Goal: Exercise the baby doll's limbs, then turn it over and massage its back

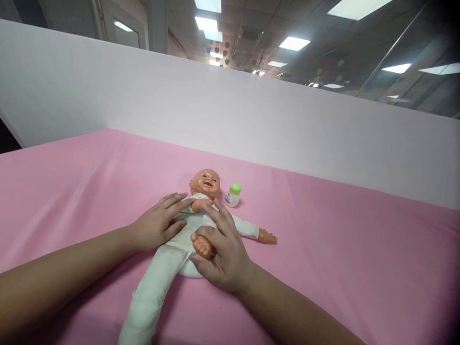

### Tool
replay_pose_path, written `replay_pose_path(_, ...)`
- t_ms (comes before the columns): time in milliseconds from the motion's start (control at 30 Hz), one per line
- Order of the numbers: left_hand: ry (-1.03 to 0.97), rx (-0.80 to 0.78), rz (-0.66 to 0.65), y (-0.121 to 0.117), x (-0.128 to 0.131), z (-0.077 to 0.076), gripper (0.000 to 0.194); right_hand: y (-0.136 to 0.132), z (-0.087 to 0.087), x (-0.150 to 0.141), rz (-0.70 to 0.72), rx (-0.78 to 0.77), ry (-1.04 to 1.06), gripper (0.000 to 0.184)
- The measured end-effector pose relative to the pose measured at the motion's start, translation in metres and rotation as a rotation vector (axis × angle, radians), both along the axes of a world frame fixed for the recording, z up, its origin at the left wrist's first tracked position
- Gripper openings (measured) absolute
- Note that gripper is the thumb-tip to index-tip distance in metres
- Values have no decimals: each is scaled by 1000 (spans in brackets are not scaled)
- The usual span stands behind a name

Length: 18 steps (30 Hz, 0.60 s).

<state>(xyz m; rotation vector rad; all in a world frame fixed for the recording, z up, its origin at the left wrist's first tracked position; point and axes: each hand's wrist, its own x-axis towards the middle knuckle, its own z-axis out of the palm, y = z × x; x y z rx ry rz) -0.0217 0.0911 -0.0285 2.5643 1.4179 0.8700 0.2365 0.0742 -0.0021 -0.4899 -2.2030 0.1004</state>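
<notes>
A baby doll (pixel 194 220) with a hard plastic head and a soft white cloth body lies face up on a pink cloth, its head away from me. My left hand (pixel 161 223) rests with fingers stretched over the doll's side and the arm folded on its chest. One doll leg is bent up, and my right hand (pixel 226 254) is closed around it at the foot (pixel 202 246), thumb below and fingers reaching over the body. The other leg (pixel 147 292) stretches toward me. The doll's other arm (pixel 246 227) extends out to the right.
A small bottle with a green cap (pixel 233 195) stands beside the doll's head. The pink cloth (pixel 334 254) covers the surface, with some wrinkles. Behind it rises a white panel (pixel 230 120), with glass and ceiling lights above.
</notes>
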Motion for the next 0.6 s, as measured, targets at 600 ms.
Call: replay_pose_path(600,-696,-551,408,28,-32,1,74,-51,-85,-28,621,51,-507,30)
